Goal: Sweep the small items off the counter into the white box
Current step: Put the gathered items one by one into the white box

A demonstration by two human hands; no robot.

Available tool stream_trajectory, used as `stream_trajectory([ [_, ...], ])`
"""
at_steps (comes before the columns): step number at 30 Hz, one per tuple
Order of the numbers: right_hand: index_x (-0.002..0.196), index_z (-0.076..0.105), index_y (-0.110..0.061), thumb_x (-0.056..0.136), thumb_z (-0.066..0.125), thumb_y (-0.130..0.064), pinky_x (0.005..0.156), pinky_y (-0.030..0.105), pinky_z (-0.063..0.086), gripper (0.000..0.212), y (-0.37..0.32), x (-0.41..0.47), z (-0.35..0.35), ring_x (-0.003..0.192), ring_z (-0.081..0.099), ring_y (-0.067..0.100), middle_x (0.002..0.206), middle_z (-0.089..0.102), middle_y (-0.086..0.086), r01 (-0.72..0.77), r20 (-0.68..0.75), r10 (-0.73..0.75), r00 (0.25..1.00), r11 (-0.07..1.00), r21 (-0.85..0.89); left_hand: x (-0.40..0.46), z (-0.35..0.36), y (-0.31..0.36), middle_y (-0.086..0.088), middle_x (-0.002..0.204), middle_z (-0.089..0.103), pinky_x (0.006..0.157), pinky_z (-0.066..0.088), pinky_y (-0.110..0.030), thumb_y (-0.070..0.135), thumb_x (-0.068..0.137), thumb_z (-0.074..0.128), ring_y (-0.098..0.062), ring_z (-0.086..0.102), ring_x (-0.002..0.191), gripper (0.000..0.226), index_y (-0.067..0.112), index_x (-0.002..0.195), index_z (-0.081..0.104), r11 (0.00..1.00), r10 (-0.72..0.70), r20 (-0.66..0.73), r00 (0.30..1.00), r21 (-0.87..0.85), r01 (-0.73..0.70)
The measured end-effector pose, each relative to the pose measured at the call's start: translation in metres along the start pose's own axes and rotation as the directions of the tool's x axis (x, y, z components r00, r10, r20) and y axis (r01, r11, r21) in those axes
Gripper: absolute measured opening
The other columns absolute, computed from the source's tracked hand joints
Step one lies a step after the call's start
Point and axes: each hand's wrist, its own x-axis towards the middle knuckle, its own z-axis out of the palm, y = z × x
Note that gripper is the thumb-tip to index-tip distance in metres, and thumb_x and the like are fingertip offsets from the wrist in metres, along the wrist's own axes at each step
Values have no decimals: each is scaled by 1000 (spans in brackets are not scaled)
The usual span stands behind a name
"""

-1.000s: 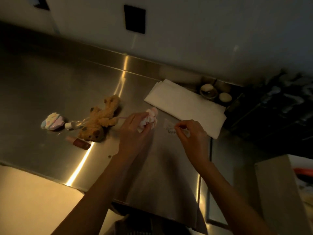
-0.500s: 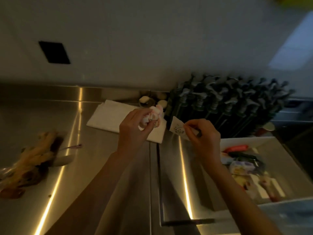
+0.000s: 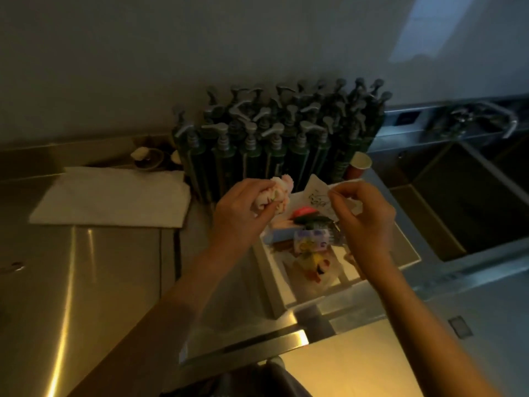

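Observation:
My left hand (image 3: 242,214) grips a small pink and white soft toy (image 3: 276,193) and holds it over the left edge of the white box (image 3: 279,287). My right hand (image 3: 363,216) pinches a small white card (image 3: 317,197) with a dark drawing, held above the box's far side. The box stands on the steel counter (image 3: 86,282) and holds several small colourful items, among them a red piece (image 3: 305,211) and a printed packet (image 3: 310,243).
A dense cluster of dark pump bottles (image 3: 274,138) stands behind the box. A folded white cloth (image 3: 114,197) lies at left, small bowls (image 3: 147,157) behind it. A paper cup (image 3: 357,164) sits by the bottles. A deep sink (image 3: 463,196) is at right.
The view has swung right; the plush bear and other counter items are out of view. Both hands have carried the toy and the card from the counter to above the white box.

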Motion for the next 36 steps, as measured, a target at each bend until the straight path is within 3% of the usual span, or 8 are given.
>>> stream_trajectory([
  [2,93,63,-15,88,59,-25,73,20,48,12,23,-2,-15,86,58,8,93,62,-3,-19,-27,19,999,1000,5,-1,26,11,-5,104,64,82,48,-22,21,82,68,-15,60,96,29,10,109,65,1000,-2,51,999,-8,3],
  [6,94,64,-12,88,61,-24,70,38,52,14,63,-8,-39,86,60,15,93,63,-3,-50,-39,49,998,998,-27,-6,70,28,-5,106,64,84,46,-22,28,83,62,-13,58,97,32,11,110,65,1000,-1,126,992,17,-1],
  [11,94,64,-12,88,60,-24,69,38,52,13,91,-17,-60,84,60,14,92,59,-7,-58,-44,57,997,998,-27,-17,108,33,-9,109,66,87,45,-26,33,82,59,-22,60,100,39,8,112,66,997,-45,224,974,66,31],
  [18,91,65,-12,87,63,-21,68,37,54,10,107,-33,-61,84,60,12,90,61,-6,-105,-66,105,992,994,9,-14,139,17,-8,111,65,82,49,-38,18,81,70,-27,59,101,34,11,114,64,978,-85,365,927,207,8],
  [24,92,64,-15,87,60,-28,69,40,54,14,109,-30,-55,85,60,12,90,60,-9,-104,-34,105,994,994,34,-8,130,8,-9,107,65,81,47,-35,20,84,68,-27,59,100,32,9,113,63,928,-81,342,936,369,-55],
  [27,92,64,-16,87,63,-21,70,39,54,7,106,-18,-47,86,60,12,91,60,-9,-86,2,86,996,995,49,-7,117,5,-11,114,63,90,45,-38,25,87,59,-27,56,108,31,7,113,62,898,-69,320,945,433,-80],
  [31,92,64,-15,87,67,-15,70,32,52,7,103,7,-30,86,59,12,91,64,-2,-25,59,23,998,999,41,-8,95,0,-17,123,58,102,40,-45,32,91,45,-32,50,118,42,3,117,61,866,-90,270,959,497,-58],
  [36,94,65,-15,88,64,-18,70,26,45,7,110,27,-2,86,57,13,91,64,1,82,153,-68,986,993,-89,-11,69,-1,-21,124,57,98,42,-49,33,89,42,-37,51,117,49,-1,119,60,816,-143,173,975,578,17],
])
